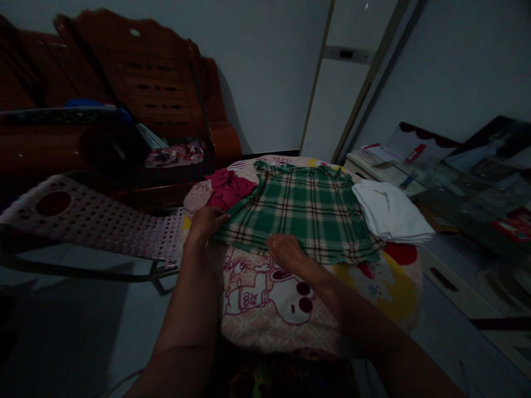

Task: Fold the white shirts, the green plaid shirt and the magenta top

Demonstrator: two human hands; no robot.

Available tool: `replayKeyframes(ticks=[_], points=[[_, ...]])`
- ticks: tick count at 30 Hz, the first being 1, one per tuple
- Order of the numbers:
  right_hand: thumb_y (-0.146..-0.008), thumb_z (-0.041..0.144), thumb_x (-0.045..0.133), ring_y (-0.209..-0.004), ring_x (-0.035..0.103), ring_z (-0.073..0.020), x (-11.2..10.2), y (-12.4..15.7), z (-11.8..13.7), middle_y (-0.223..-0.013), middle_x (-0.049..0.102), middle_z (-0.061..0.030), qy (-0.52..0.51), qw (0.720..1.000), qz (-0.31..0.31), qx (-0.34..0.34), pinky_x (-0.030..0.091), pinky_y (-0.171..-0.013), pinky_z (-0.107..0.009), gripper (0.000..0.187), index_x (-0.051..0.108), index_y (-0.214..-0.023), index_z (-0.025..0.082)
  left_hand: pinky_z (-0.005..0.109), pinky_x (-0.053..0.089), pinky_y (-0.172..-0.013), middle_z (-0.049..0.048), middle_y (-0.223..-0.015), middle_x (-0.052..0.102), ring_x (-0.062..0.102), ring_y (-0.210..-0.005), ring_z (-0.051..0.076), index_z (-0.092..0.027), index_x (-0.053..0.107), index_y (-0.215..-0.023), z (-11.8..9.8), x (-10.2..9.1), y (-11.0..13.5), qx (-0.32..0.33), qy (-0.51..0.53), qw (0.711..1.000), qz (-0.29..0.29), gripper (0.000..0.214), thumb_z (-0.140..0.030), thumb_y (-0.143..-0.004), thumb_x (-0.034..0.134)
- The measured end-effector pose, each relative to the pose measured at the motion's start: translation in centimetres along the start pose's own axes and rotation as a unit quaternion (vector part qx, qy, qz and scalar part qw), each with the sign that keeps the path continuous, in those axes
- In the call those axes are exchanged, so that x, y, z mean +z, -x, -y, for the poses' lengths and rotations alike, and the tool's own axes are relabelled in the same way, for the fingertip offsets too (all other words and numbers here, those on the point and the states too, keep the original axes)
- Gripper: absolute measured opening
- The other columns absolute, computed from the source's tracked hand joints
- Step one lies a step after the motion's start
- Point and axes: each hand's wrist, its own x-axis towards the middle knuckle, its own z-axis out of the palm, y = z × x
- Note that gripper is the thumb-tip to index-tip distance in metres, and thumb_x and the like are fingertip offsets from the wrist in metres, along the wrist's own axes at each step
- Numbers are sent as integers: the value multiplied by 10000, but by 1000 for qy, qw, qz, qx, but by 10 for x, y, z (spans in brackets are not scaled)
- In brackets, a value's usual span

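Observation:
A green plaid garment (302, 207) lies spread flat on a round surface covered by a pink cartoon-print cloth (265, 298). My left hand (205, 221) grips the garment's left edge, fingers curled over the fabric. My right hand (286, 250) rests on its near hem, fingers bent down onto the cloth. A crumpled magenta garment (228, 188) lies just left of the plaid one. A stack of folded white cloth (390, 213) sits at its right side.
A pink woven lounge chair (91, 218) stands to the left. Dark wooden furniture (145, 83) with clutter fills the back left. A low shelf with papers and boxes (456, 177) runs along the right wall. The room is dim.

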Motion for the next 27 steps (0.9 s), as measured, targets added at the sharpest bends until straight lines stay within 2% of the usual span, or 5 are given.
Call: replayKeyframes(ticks=[7,14,20,27], points=[[-978,204,480,-896,653,-211,-10,4,0,-1005,701,-114,-13,1000,3,-15,457,-750,-299,195,657,-1034,144,263,411,-614,56,-729,745,653,-704,209,-179,780,-783,0,0,0,3,5,1000,3,252,-395,-756,652],[-972,139,408,-864,658,-225,-2,-1,3,-988,703,-125,-3,1000,0,-29,463,-705,-310,259,661,-1027,150,268,408,-604,54,-712,739,650,-684,208,-177,784,-792,0,0,1,2,17,1000,1,269,-405,-748,648],[-982,276,523,-898,667,-219,-4,-2,3,-1017,718,-115,-12,999,-12,-29,472,-724,-289,210,653,-1085,148,262,402,-604,47,-705,736,646,-686,202,-181,786,-786,-1,-1,3,-4,14,1000,-2,257,-400,-751,657],[-989,180,406,-869,666,-200,-6,-6,4,-1007,724,-119,-17,1000,6,-2,457,-721,-289,292,673,-1101,139,265,384,-587,49,-690,723,636,-685,203,-172,777,-774,-1,-1,4,1,34,999,-2,259,-398,-752,654]])
